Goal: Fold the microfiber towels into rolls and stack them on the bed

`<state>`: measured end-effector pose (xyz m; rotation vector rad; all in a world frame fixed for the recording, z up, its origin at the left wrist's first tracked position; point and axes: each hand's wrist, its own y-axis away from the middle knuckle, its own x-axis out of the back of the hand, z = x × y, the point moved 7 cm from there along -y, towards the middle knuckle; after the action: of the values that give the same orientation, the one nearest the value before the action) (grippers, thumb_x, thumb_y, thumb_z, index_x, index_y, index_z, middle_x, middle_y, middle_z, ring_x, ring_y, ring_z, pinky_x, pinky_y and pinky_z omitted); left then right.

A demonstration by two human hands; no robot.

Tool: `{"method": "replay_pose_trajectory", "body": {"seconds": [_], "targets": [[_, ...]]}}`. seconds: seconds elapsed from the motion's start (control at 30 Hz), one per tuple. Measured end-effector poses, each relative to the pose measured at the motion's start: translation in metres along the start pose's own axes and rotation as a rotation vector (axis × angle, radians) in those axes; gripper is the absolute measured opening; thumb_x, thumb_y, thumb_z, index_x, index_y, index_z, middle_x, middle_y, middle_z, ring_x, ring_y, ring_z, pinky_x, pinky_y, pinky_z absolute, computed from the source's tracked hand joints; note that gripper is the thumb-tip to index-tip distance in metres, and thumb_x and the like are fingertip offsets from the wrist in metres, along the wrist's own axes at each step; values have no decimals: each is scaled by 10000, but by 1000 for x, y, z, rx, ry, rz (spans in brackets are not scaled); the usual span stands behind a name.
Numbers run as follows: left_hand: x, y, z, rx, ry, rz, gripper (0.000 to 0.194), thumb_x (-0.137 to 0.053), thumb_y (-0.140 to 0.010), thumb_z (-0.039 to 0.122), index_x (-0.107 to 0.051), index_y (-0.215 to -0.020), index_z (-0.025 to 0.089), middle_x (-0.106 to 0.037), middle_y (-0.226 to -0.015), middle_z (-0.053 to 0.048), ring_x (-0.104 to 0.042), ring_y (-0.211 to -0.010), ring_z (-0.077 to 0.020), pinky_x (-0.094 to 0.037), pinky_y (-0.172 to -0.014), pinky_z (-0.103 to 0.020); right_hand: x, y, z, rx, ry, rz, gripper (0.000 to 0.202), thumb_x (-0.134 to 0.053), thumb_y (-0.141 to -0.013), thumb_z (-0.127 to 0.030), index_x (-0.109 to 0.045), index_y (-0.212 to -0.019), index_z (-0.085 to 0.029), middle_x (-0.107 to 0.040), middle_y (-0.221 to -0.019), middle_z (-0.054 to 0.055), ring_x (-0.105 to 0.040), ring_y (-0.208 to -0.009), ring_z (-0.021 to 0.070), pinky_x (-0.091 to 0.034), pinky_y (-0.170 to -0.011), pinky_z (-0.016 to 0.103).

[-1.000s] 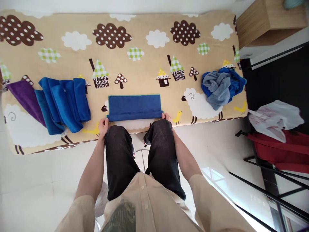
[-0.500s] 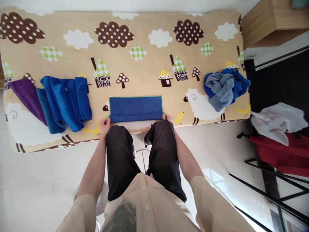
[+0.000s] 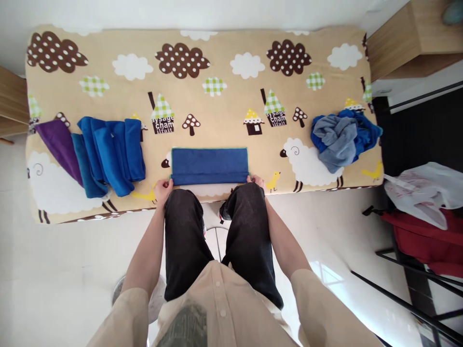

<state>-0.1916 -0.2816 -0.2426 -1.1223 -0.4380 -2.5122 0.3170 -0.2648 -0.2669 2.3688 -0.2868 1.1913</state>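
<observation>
A blue towel lies folded into a flat strip near the front edge of a bed covered in a tan cartoon sheet. My left hand pinches its near left corner. At the near right corner my right hand grips the towel, partly hidden behind my knee. Both knees in dark trousers press against the bed edge below the towel.
A row of folded blue towels and a purple one lies at the left of the bed. A crumpled heap of blue and grey cloths sits at the right. A white plastic bag and red item rest on a rack beside the bed.
The towel strip looks slightly narrower, its near edge rolled a little further from me. Both hands stay at its corners. The view has shifted, so everything sits lower and to the right.
</observation>
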Motion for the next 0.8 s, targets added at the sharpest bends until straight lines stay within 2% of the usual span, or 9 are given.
{"method": "replay_pose_trajectory", "body": {"seconds": [0.2,0.3,0.37,0.43,0.53,0.7,0.8], "targets": [[1,0,-5,16,28,0,249,-636,-781,468,-583,-730,230,-540,-685,-10,-523,-687,-189,-470,-767,-349,5,5,-7,-21,-3,-27,377,-561,-862,-560,-542,-645,-253,-589,-659,62,-563,-721,251,-443,-704,366],[4,2,-2,-18,66,13,227,-684,-762,420,-613,-821,212,-594,-816,-35,-557,-715,-183,-505,-791,-353,8,11,-10,-6,-5,-40,351,-534,-881,-573,-574,-762,-246,-625,-740,60,-586,-764,249,-453,-737,360],[7,4,4,-83,81,13,188,-683,-780,380,-630,-830,206,-635,-927,-75,-604,-803,-203,-523,-824,-364,13,16,-14,45,-52,-16,368,-522,-890,-594,-590,-885,-232,-647,-789,56,-585,-771,227,-454,-743,339],[8,5,14,-187,75,-21,138,-643,-832,348,-669,-824,213,-683,-1015,-102,-633,-959,-241,-521,-920,-398,17,20,-17,103,-93,1,397,-520,-899,-600,-596,-956,-214,-657,-809,56,-574,-768,209,-451,-744,322],[5,6,28,-311,67,-96,183,-583,-895,324,-744,-897,237,-739,-1105,-91,-610,-1135,-268,-468,-1062,-466,18,22,-21,171,-131,-34,385,-521,-905,-569,-647,-957,-209,-657,-780,50,-575,-747,207,-468,-740,325],[-3,5,28,-331,91,-195,278,-547,-921,311,-776,-1064,244,-742,-1206,-73,-580,-1207,-271,-432,-1120,-485,10,17,-23,216,-159,-112,417,-487,-917,-470,-746,-1076,-185,-735,-895,90,-636,-804,234,-526,-801,367],[-5,6,23,-328,112,-211,310,-639,-895,365,-757,-1159,252,-711,-1280,-71,-551,-1248,-276,-402,-1153,-479,8,17,-20,225,-161,-131,435,-484,-925,-431,-742,-1167,-176,-754,-952,86,-660,-828,229,-534,-850,370]]}}
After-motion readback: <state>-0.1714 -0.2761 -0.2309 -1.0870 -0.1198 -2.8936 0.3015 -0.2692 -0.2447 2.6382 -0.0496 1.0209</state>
